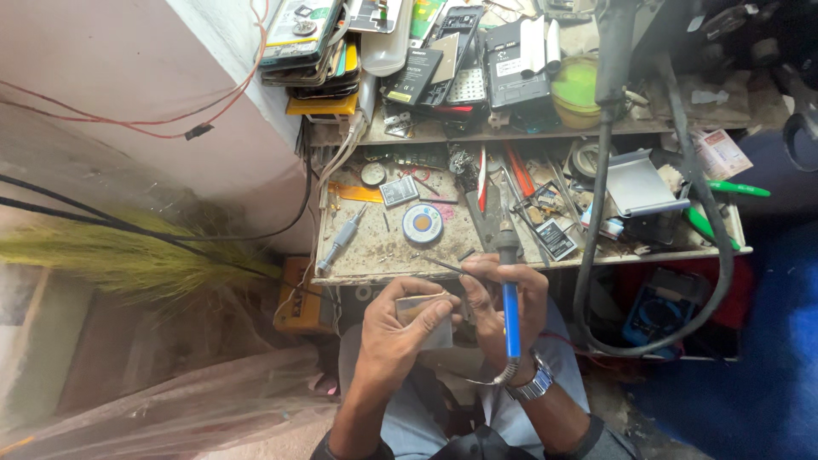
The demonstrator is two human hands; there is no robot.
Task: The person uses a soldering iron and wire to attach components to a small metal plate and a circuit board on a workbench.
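Working tight off the bench edge (383, 274), just beyond my knuckles. I'm pinching a small flat part (423, 310) in left hand (400, 328); right hand (503, 298) is gripping blue soldering iron (509, 307), tip pointing left.

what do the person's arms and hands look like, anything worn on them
Both hands are bare, no gloves. The right hand has a silver metal-link wristwatch at the wrist. The left hand wears nothing visible. Forearms are uncovered; dark sleeves start near the elbows.
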